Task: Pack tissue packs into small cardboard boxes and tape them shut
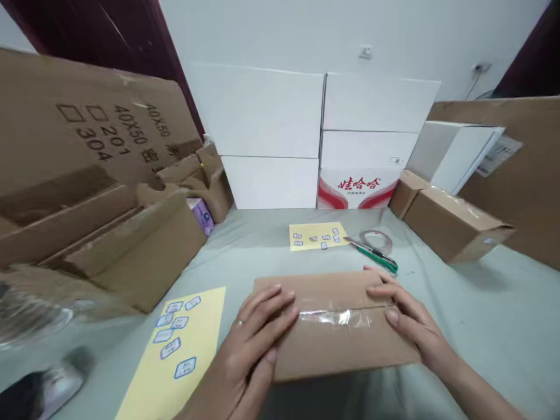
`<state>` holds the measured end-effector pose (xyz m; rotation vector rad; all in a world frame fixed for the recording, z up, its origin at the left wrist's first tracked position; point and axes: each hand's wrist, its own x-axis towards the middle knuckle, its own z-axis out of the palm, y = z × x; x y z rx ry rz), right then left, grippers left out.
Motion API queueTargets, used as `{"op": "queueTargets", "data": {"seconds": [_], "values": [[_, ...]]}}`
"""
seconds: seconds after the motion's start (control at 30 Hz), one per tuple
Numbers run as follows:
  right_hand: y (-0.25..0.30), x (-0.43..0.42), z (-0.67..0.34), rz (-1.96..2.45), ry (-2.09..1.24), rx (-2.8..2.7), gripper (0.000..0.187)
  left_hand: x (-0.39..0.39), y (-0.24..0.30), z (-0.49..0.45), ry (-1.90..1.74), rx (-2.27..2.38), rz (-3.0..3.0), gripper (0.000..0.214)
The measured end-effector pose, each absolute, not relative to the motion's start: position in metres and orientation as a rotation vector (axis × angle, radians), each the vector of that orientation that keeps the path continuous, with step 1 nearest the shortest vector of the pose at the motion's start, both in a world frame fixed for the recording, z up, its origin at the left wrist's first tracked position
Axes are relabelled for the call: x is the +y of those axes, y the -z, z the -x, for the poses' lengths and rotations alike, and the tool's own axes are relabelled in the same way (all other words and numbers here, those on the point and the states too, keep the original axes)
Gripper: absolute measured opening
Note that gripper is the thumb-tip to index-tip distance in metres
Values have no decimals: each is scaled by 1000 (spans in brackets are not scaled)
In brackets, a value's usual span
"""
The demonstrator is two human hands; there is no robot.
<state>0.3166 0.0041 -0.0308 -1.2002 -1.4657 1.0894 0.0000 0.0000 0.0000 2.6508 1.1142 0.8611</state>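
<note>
A small brown cardboard box lies in front of me on the pale green table cover, its top flaps closed and a strip of clear tape across the seam. My left hand lies flat on the box's left end with fingers stretched toward the tape; a ring shows on one finger. My right hand rests on the right end, fingers spread over the top and the edge. Neither hand holds anything.
A green utility knife and a clear tape roll lie behind the box. Two yellow sticker sheets: one farther back, another at my left. Open brown cartons at left, white boxes at back, brown boxes right.
</note>
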Motion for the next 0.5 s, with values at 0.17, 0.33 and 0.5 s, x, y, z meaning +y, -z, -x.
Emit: {"op": "queueTargets", "data": {"seconds": [0.17, 0.33, 0.5], "values": [[27, 15, -323, 1099, -1155, -1442, 32, 0, 1, -2, -895, 1092, -2675, 59], [20, 48, -332, 1148, -962, -1311, 29, 0, 3, -2, -922, 1073, -2638, 62], [31, 86, -373, 1540, -510, -1399, 34, -3, 11, -8, -1048, 1130, -2584, 55]]}}
